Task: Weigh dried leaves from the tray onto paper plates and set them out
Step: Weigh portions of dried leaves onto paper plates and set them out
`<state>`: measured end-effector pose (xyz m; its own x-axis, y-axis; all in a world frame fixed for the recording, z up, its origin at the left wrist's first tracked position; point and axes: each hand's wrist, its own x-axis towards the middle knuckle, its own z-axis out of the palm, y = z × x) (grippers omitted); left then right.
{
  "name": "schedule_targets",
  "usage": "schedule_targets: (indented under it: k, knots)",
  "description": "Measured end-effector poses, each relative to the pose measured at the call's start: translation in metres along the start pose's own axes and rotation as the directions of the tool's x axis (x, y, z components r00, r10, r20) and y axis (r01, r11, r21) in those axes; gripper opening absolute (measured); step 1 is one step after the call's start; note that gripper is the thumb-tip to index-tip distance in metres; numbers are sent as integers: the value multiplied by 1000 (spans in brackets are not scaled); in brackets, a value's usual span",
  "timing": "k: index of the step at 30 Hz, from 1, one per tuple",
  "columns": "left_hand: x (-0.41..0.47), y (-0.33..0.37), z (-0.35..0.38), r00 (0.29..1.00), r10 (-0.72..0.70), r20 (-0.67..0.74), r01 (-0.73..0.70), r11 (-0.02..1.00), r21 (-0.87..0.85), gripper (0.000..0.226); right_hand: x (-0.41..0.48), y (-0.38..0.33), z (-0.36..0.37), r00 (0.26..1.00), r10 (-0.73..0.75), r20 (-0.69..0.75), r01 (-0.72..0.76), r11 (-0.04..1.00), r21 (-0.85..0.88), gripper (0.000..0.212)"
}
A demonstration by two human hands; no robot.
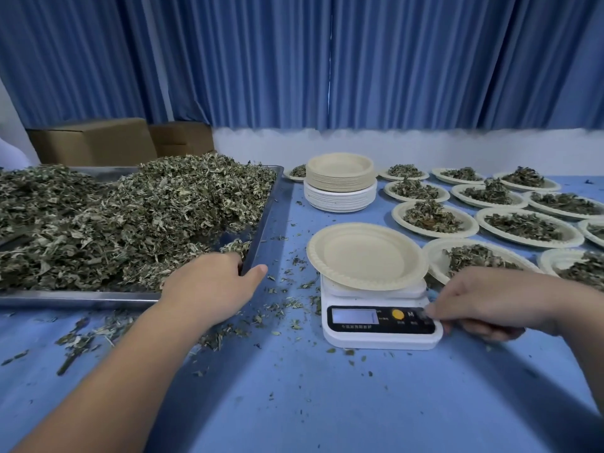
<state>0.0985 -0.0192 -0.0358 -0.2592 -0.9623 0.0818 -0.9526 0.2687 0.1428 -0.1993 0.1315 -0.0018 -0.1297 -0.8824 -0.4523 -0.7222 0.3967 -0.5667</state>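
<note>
- Left hand [209,282] rests on the near right corner of the metal tray [264,220], fingers loosely curled over the rim, holding nothing.
- Right hand [483,300], fingers bunched narrow, presses a button on the kitchen scale [379,325], lower right.
- Empty paper plate [366,253] on the scale; dried leaves [130,217] heaped in the tray, left.
- Risk: plate overhangs the platform; a nudge could tip it or skew the zeroing.
- Display unreadable.
</note>
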Motion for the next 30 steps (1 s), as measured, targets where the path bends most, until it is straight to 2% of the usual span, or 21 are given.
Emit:
schedule_targets:
  k: [2,4,8,12,16,19,24,30]
  knots:
    - [0,1,1,999,-15,-29,15,1000,-12,56,6,1,2,1000,6,3,-6,1000,-3,46]
    - [-1,3,2,998,-35,-58,34,999,-15,55,9,2,2,1000,23,-5,-23,1000,13,44]
    - [-3,7,2,983,-44,-181,73,985,157,69,14,4,4,996,90,30,-92,993,78,34]
    - [-2,8,1,992,-127,-22,128,984,126,86,17,6,3,989,134,66,-142,980,137,34]
    - [-2,6,3,991,-110,78,105,992,72,91,15,10,0,992,99,72,-108,987,122,37]
    - [-2,6,4,995,-85,57,79,991,110,83,12,11,-4,997,31,68,-44,980,192,36]
    - [-5,8,7,999,-20,-35,24,990,137,53,15,8,-3,991,-99,87,60,927,370,32]
    - [-8,11,7,995,-3,-104,16,992,126,47,21,3,-1,991,-95,-91,128,856,500,31]
